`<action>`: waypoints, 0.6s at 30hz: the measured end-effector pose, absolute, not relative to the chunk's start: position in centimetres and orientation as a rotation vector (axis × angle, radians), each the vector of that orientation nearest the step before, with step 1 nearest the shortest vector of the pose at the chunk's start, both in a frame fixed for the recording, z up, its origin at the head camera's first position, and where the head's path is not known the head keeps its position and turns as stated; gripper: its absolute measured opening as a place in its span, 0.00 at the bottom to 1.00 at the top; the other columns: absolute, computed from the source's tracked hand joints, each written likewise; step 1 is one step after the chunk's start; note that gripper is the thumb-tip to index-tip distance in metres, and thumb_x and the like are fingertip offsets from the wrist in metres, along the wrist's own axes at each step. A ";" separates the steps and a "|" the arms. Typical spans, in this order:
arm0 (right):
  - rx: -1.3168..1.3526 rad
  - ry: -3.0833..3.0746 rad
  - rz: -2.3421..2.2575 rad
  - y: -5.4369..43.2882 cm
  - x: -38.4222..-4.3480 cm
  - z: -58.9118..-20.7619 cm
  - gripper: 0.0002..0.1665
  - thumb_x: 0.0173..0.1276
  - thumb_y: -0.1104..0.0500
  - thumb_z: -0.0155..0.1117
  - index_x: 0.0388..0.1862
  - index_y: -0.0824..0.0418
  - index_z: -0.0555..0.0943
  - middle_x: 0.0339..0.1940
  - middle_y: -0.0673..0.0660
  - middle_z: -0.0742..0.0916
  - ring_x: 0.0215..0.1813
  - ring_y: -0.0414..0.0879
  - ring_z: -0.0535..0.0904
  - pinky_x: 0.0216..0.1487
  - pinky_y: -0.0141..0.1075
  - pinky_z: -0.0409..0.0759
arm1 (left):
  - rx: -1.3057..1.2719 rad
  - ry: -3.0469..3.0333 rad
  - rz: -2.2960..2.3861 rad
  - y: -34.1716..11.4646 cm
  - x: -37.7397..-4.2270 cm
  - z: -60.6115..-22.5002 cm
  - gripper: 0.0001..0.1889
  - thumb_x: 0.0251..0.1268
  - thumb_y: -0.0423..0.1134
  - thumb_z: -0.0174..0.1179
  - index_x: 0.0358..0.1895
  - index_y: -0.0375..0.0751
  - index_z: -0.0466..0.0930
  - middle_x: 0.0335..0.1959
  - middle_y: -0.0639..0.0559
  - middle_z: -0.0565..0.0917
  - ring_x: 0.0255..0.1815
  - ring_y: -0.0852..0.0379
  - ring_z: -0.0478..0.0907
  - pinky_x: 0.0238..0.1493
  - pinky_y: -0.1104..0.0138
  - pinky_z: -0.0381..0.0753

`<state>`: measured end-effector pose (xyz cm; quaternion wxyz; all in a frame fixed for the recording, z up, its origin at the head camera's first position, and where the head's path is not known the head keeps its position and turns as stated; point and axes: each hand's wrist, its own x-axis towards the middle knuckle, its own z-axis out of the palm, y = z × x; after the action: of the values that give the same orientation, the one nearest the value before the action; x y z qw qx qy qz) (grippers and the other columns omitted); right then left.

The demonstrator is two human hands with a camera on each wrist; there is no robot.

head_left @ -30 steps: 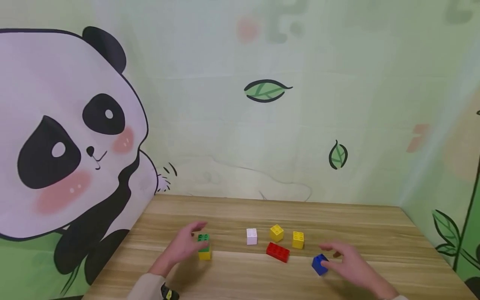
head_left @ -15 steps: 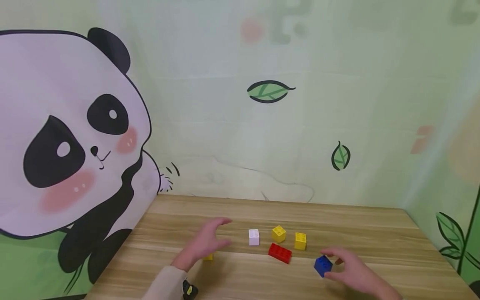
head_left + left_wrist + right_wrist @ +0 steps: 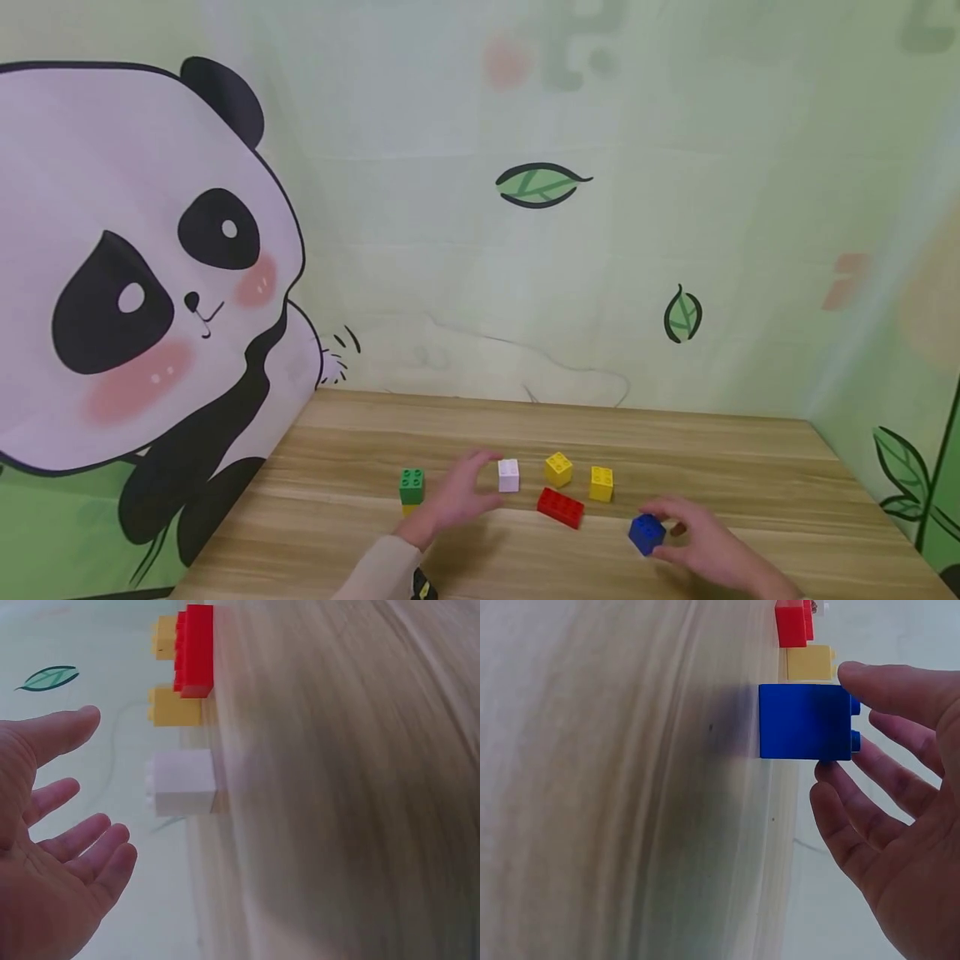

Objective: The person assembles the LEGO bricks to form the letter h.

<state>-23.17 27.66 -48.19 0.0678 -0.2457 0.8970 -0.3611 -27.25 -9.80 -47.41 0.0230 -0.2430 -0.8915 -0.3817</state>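
My left hand (image 3: 454,495) reaches over the table with thumb and fingers spread, holding nothing. Its fingertips are just left of a white toy building brick (image 3: 508,477); in the left wrist view, too, a gap shows between that hand (image 3: 52,825) and the white brick (image 3: 184,782). My right hand (image 3: 697,537) has its thumb and fingers on opposite sides of a blue building brick (image 3: 645,536). In the right wrist view the thumb is at one upper edge of the blue brick (image 3: 805,722) and curled fingertips are right at the opposite edge.
Between the hands lie a red brick (image 3: 560,508) and two yellow bricks (image 3: 558,469). Left of my left forearm a green brick (image 3: 411,485) is stacked on a yellow brick (image 3: 408,509), partly hidden by the arm. A panda-print backdrop (image 3: 420,250) stands behind the wooden table (image 3: 720,442).
My left hand has moved right, away from the green-and-yellow stack to the white brick. My right hand has settled lower, its thumb and fingers now on either side of the blue brick.
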 end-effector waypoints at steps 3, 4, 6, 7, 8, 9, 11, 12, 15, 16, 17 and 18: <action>-0.735 2.675 -1.114 27.7 -23.4 -48.3 0.31 0.57 0.53 0.71 0.58 0.63 0.75 0.54 0.60 0.79 0.49 0.53 0.76 0.42 0.36 0.77 | -0.735 -2.772 -1.221 -9.2 -27.3 -47.7 0.30 0.56 0.37 0.67 0.63 0.37 0.69 0.63 0.37 0.67 0.62 0.39 0.66 0.58 0.47 0.68; -0.737 2.663 -1.127 27.8 -23.5 -48.4 0.31 0.58 0.54 0.71 0.58 0.64 0.75 0.54 0.61 0.79 0.49 0.54 0.76 0.42 0.35 0.77 | -0.732 -2.774 -1.232 -9.0 -27.4 -47.8 0.31 0.56 0.36 0.67 0.63 0.36 0.68 0.64 0.36 0.66 0.62 0.39 0.66 0.58 0.47 0.68; -0.746 2.647 -1.145 27.8 -23.6 -48.5 0.31 0.58 0.54 0.71 0.58 0.65 0.74 0.54 0.63 0.79 0.49 0.55 0.76 0.41 0.35 0.77 | -0.729 -2.782 -1.232 -8.8 -27.6 -48.0 0.31 0.56 0.36 0.67 0.64 0.36 0.67 0.64 0.34 0.64 0.63 0.37 0.65 0.58 0.46 0.68; -0.752 2.642 -1.153 27.9 -23.6 -48.5 0.31 0.58 0.55 0.70 0.58 0.66 0.74 0.54 0.63 0.79 0.49 0.56 0.76 0.41 0.35 0.77 | -0.723 -2.787 -1.224 -8.6 -27.7 -48.1 0.32 0.56 0.36 0.67 0.65 0.36 0.66 0.65 0.34 0.64 0.63 0.38 0.65 0.58 0.47 0.68; -0.760 2.640 -1.158 27.9 -23.6 -48.6 0.31 0.58 0.56 0.70 0.59 0.66 0.74 0.54 0.64 0.79 0.49 0.56 0.77 0.41 0.35 0.78 | -0.721 -2.791 -1.214 -8.5 -27.9 -48.2 0.32 0.57 0.36 0.66 0.65 0.36 0.66 0.65 0.34 0.64 0.63 0.38 0.65 0.59 0.47 0.68; -0.759 2.638 -1.163 27.9 -23.6 -48.6 0.31 0.58 0.56 0.70 0.59 0.67 0.73 0.55 0.65 0.79 0.49 0.56 0.77 0.41 0.35 0.78 | -0.714 -2.794 -1.214 -8.3 -28.0 -48.3 0.32 0.58 0.36 0.66 0.65 0.35 0.65 0.65 0.34 0.64 0.63 0.38 0.65 0.59 0.47 0.67; -0.764 2.637 -1.168 27.9 -23.7 -48.6 0.31 0.59 0.58 0.70 0.59 0.68 0.73 0.55 0.66 0.78 0.49 0.56 0.77 0.41 0.35 0.78 | -0.704 -2.795 -1.209 -8.0 -28.3 -48.6 0.31 0.59 0.36 0.65 0.65 0.34 0.65 0.64 0.35 0.65 0.63 0.39 0.65 0.59 0.48 0.67; -0.767 2.636 -1.170 27.9 -23.7 -48.7 0.31 0.59 0.59 0.70 0.59 0.68 0.73 0.55 0.66 0.78 0.49 0.56 0.77 0.41 0.36 0.78 | -0.690 -2.799 -1.212 -7.9 -28.5 -48.7 0.31 0.59 0.36 0.65 0.66 0.34 0.65 0.64 0.35 0.65 0.63 0.40 0.65 0.60 0.48 0.67; -0.750 2.624 -1.174 28.0 -23.8 -48.8 0.31 0.58 0.61 0.70 0.59 0.69 0.73 0.54 0.66 0.78 0.49 0.57 0.76 0.41 0.36 0.79 | -0.643 -2.799 -1.257 -7.6 -28.9 -49.0 0.30 0.60 0.35 0.64 0.65 0.34 0.65 0.64 0.35 0.65 0.63 0.39 0.65 0.60 0.48 0.67; -0.735 2.621 -1.172 28.0 -23.8 -48.9 0.31 0.58 0.61 0.70 0.59 0.68 0.73 0.54 0.66 0.79 0.49 0.56 0.76 0.41 0.36 0.79 | -0.629 -2.797 -1.274 -7.5 -29.0 -49.1 0.30 0.59 0.34 0.64 0.65 0.33 0.65 0.64 0.34 0.65 0.62 0.39 0.66 0.59 0.48 0.67; -0.717 2.616 -1.168 28.0 -23.9 -49.0 0.31 0.58 0.62 0.70 0.60 0.68 0.73 0.54 0.65 0.79 0.49 0.56 0.76 0.41 0.35 0.78 | -0.611 -2.799 -1.293 -7.4 -29.1 -49.2 0.31 0.59 0.33 0.64 0.65 0.34 0.65 0.64 0.34 0.65 0.62 0.39 0.66 0.59 0.48 0.67; -0.700 2.609 -1.166 28.0 -24.0 -49.1 0.31 0.58 0.62 0.69 0.60 0.68 0.73 0.54 0.64 0.79 0.49 0.56 0.76 0.41 0.35 0.78 | -0.595 -2.800 -1.311 -7.3 -29.2 -49.3 0.31 0.58 0.33 0.64 0.65 0.34 0.65 0.64 0.34 0.65 0.61 0.39 0.66 0.59 0.47 0.67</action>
<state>-23.99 28.00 -49.08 0.0998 -0.2368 0.8824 -0.3943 -29.15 -7.31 -49.33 -0.0034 -0.1891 -0.8893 -0.4163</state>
